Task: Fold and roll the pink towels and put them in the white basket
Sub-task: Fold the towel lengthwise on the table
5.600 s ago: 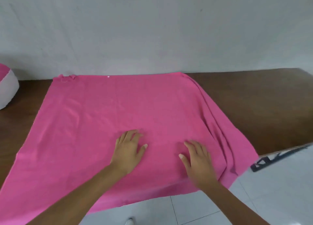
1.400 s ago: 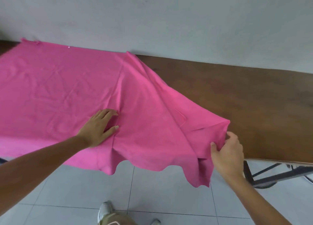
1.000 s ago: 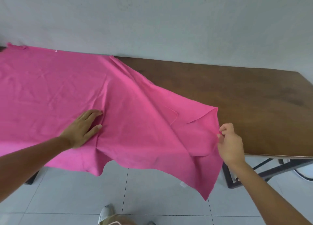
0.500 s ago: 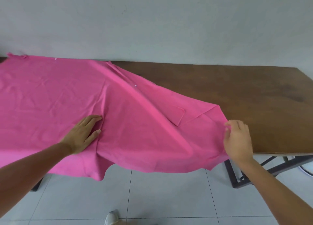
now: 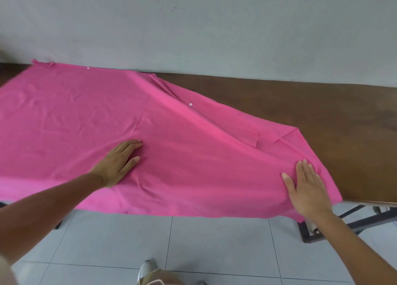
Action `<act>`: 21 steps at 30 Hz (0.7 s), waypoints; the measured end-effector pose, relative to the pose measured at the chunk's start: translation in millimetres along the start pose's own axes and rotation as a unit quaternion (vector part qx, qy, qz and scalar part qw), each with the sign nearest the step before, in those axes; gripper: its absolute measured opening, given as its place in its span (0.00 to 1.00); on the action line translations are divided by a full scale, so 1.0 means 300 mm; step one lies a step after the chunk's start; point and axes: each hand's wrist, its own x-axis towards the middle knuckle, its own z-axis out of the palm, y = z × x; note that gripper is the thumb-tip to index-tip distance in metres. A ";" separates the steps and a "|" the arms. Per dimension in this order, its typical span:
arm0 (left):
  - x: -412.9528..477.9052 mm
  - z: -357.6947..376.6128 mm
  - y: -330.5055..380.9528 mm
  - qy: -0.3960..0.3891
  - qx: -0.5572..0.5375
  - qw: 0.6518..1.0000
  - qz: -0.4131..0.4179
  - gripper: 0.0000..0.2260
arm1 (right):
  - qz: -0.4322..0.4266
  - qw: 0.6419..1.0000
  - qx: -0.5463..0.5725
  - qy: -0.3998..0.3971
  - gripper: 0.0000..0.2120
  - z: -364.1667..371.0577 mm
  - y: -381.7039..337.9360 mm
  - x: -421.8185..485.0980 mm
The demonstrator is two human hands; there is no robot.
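Note:
A large pink towel [image 5: 71,112] lies spread over the left and middle of a brown wooden table [image 5: 322,112], its near edge hanging over the front. Ridges and a small folded flap run across its right part. My left hand [image 5: 119,161] presses flat on the towel near the middle, fingers apart. My right hand [image 5: 306,188] lies flat and open on the towel's right corner by the table's front edge. The white basket is out of view.
A grey wall [image 5: 214,26] runs along the table's far edge. The table's right half is bare wood. Its black metal frame [image 5: 354,222] shows under the right side. Below is a grey tiled floor [image 5: 171,241] with my shoe [image 5: 147,269].
My right hand pulled the right corner out to the right, let go of it, and now rests flat on it. The hanging corner now lies on the table. My left hand stayed pressed down.

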 end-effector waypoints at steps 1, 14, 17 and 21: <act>0.000 -0.001 0.000 -0.002 0.000 1.000 0.002 0.28 | 0.001 1.000 -0.008 -0.010 0.42 -0.011 0.021 0.025; 0.002 0.006 0.004 -0.004 0.020 1.000 0.023 0.30 | 0.017 0.999 -0.021 -0.024 0.41 -0.047 0.042 0.067; 0.019 0.011 0.031 0.004 0.019 0.999 0.034 0.29 | 0.012 0.999 0.011 0.035 0.37 -0.043 0.031 0.066; 0.083 0.033 0.082 0.000 0.025 0.998 0.060 0.28 | -0.062 0.992 0.038 0.102 0.27 -0.053 -0.046 0.101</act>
